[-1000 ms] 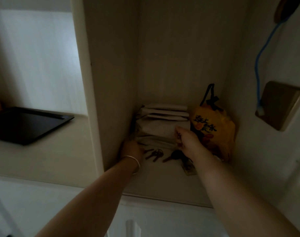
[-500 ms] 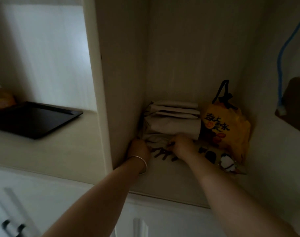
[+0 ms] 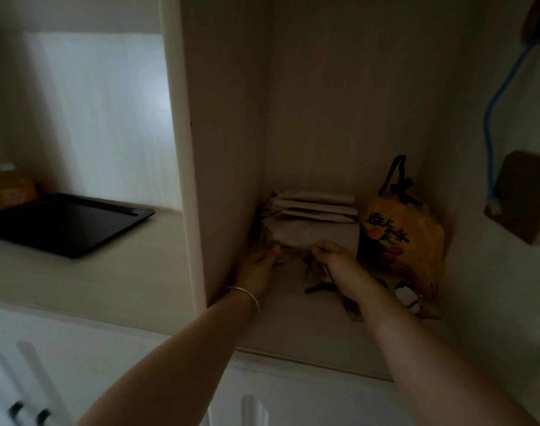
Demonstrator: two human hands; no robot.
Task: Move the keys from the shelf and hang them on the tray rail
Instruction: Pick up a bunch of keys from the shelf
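A dark bunch of keys (image 3: 319, 285) lies on the shelf (image 3: 308, 327) inside a dim cupboard niche, partly under my right hand (image 3: 336, 265). That hand curls over the keys with its fingers closed on them. My left hand (image 3: 259, 265), with a bangle on the wrist, rests flat on the shelf to the left, its fingers touching the folded beige cloth (image 3: 308, 222). A black tray (image 3: 62, 222) sits on the counter to the left, outside the niche. No rail on the tray can be made out.
An orange printed bag (image 3: 400, 238) stands at the back right of the shelf, with small dark and white objects (image 3: 407, 298) in front of it. A blue cord (image 3: 493, 118) hangs on the right wall by a wooden block (image 3: 527, 195). White cabinet doors lie below.
My right hand has come down from the cloth stack onto the keys and closed over them. My left hand stays near the shelf's left side. The view has shifted slightly.
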